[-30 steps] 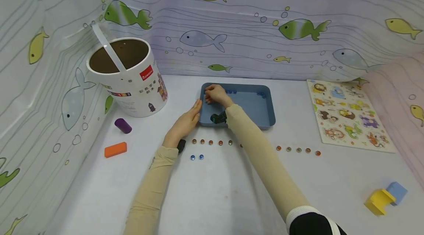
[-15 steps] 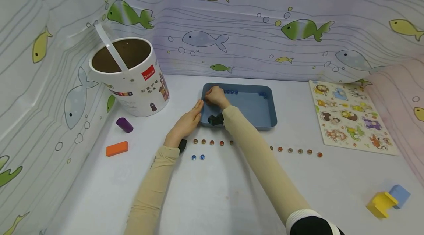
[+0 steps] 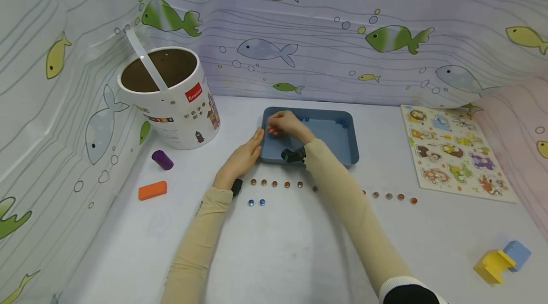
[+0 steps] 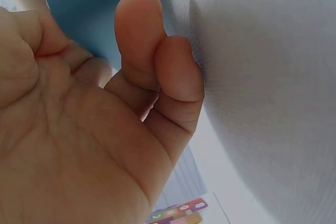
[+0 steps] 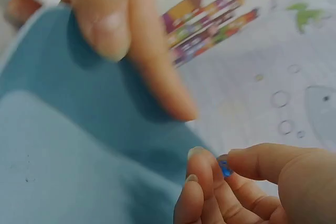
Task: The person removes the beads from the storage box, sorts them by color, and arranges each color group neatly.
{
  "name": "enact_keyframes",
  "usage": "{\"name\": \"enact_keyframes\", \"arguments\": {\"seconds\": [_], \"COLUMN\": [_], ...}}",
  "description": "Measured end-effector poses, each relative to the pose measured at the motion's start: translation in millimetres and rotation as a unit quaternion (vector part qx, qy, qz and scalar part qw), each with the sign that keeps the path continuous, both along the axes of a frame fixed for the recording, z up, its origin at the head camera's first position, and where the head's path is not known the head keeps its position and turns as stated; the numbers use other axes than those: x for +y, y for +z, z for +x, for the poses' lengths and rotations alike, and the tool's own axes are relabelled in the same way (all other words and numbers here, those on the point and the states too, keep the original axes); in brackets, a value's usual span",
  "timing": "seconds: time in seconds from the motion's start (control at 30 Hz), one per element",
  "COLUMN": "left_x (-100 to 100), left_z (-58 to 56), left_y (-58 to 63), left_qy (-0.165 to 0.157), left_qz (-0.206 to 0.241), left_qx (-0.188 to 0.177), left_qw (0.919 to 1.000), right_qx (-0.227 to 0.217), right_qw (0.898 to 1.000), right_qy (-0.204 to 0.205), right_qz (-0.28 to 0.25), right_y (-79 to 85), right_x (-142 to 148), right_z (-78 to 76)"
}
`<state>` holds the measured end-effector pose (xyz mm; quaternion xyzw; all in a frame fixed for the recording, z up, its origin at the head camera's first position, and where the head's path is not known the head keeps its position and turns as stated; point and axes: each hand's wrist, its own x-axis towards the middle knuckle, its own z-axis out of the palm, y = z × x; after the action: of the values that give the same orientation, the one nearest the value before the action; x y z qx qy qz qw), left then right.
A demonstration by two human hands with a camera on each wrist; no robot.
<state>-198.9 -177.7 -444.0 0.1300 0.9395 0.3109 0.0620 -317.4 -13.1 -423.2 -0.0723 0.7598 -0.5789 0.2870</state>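
Observation:
My right hand (image 3: pixel 289 124) is over the left part of the blue-grey tray (image 3: pixel 327 140). Between its thumb and fingertips it pinches a small blue glass gem (image 5: pixel 226 167). My left hand (image 3: pixel 240 159) rests along the tray's left side, its fingers fairly straight and touching the rim; the right wrist view shows fingers of the left hand (image 5: pixel 152 61) over that rim. Inside the tray, blue gems (image 3: pixel 341 122) lie near the back right corner, with more partly hidden behind the right hand.
A row of amber and clear gems (image 3: pixel 275 184) runs in front of the tray, partly covered by the right sleeve. Two blue gems (image 3: pixel 262 202) lie nearer. Around them stand a white bucket (image 3: pixel 184 123), purple cylinder (image 3: pixel 162 160), orange block (image 3: pixel 152 191), picture board (image 3: pixel 454 152) and yellow block (image 3: pixel 493 266).
My right hand has shifted slightly right from the tray's back left corner, with the gem in its fingertips. My left hand stays at the tray's side.

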Motion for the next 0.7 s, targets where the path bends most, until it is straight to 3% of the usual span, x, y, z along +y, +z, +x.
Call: {"name": "enact_keyframes", "arguments": {"seconds": [0.17, 0.33, 0.7], "left_x": [1, 0, 2], "left_z": [-0.3, 0.2, -0.5], "left_y": [-0.2, 0.9, -0.3], "left_qy": [-0.003, 0.001, 0.006], "left_qz": [-0.001, -0.005, -0.007], "left_qx": [0.005, 0.002, -0.004], "left_qw": [1.0, 1.0, 1.0], "right_qx": [0.005, 0.011, 0.026], "right_qw": [0.999, 0.999, 0.993], "right_qy": [0.005, 0.022, 0.105], "right_qz": [-0.039, -0.044, -0.056], "right_y": [13.0, 22.4, 29.4], "right_x": [17, 31, 59], "right_z": [11.7, 25.6, 72.9]}}
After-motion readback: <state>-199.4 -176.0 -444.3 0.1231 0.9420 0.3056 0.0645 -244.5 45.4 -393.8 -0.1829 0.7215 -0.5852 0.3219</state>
